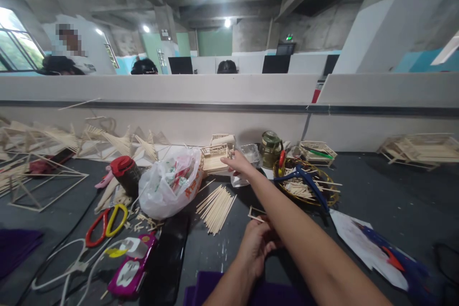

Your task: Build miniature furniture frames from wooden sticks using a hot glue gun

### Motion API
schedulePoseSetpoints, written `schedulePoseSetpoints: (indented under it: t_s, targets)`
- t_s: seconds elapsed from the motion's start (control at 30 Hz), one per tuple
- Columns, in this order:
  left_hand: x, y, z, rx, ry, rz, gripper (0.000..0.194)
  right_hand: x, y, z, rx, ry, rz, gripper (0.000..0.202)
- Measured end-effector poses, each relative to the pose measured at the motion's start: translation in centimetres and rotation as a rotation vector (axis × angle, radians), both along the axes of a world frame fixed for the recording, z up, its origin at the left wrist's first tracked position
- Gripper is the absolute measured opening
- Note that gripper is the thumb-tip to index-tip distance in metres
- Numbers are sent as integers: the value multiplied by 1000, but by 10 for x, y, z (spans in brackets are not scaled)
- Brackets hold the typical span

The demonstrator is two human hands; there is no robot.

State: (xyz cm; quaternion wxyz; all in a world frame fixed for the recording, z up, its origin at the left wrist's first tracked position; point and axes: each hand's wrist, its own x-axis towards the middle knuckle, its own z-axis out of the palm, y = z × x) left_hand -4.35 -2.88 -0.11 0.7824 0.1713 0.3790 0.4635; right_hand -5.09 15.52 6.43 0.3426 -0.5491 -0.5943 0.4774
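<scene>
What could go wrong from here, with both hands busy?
The right hand is at the stick model; a careless pull might snag the plastic bag beside it. The right forearm passes close to the left hand and could jolt its small stick frame.

The head camera looks forward and down over the hands (256, 245).

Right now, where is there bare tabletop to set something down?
The widest patch of dark tabletop lies between the stick basket and the far-right wooden model. A smaller one lies between the flat black item and left hand. The left side is crowded: scissors, plastic bag, stick structures.
</scene>
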Motion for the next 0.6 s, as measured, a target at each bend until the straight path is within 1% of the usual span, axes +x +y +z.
schedulePoseSetpoints:
  t_s: [0.2, 0.27, 0.33, 0.4, 0.47, 0.53, 0.6]
  targets:
    - [-1, 2, 2, -20, 30, -1, 29, -2, -1, 6, -15, 66, -100, 64]
    - [-2, 2, 2, -11, 20, -13, 26, 5, -5, 14, 0, 88, -131, 71]
    - [-4, 2, 1, -13, 18, -17, 25, 18, -15, 26, 55, 109, -151, 77]
    - [-5, 1, 1, -27, 27, -11, 26, 42, -31, 44, 149, 135, -158, 82]
    - [-6, 0, 1, -39, 37, -5, 27, 77, -50, 65, 195, 174, -177, 83]
    - [-6, -2, 2, -48, 43, -5, 27, 125, -70, 84, 209, 209, -250, 78]
    - [-6, -3, 3, -57, 44, -15, 27, 180, -85, 94, 204, 223, -305, 65]
